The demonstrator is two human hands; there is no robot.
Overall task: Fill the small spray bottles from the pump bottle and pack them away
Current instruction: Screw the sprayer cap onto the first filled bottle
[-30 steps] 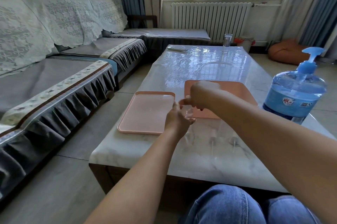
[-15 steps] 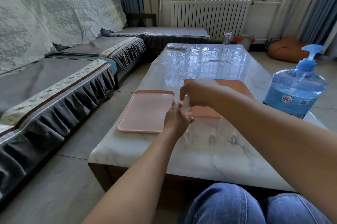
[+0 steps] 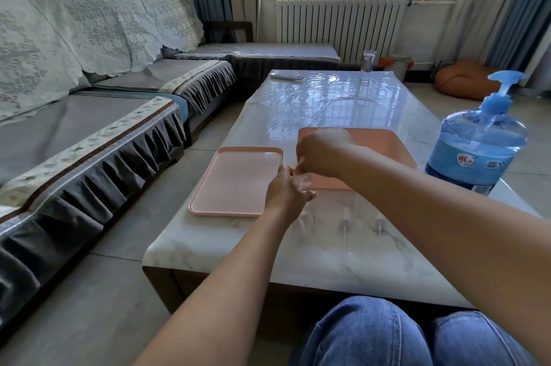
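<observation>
Above the near half of the white marble-topped coffee table (image 3: 343, 249): left hand (image 3: 284, 189) closed around a small clear plastic spray bottle (image 3: 302, 180), mouth tilted up toward the wearer, presumably to steady it for work at the neck. Right hand (image 3: 320, 154) directly above, fingertips (image 3: 301, 161) pinched narrow at the bottle's top; whether on a cap or spray head cannot be told. Held between two flat pink plastic trays, left tray (image 3: 238, 180) and right tray (image 3: 399, 145), both bare where visible, probably staging areas for sorting or packing. Near table edge: what appear to be detached clear spray heads with dip tubes (image 3: 344, 224), lying apart, likely removed for filling. Far right, well apart from both hands: large blue translucent pump bottle (image 3: 477, 151), upright, nozzle untouched. Judgement: opening or closing stage; pumping not yet begun.
</observation>
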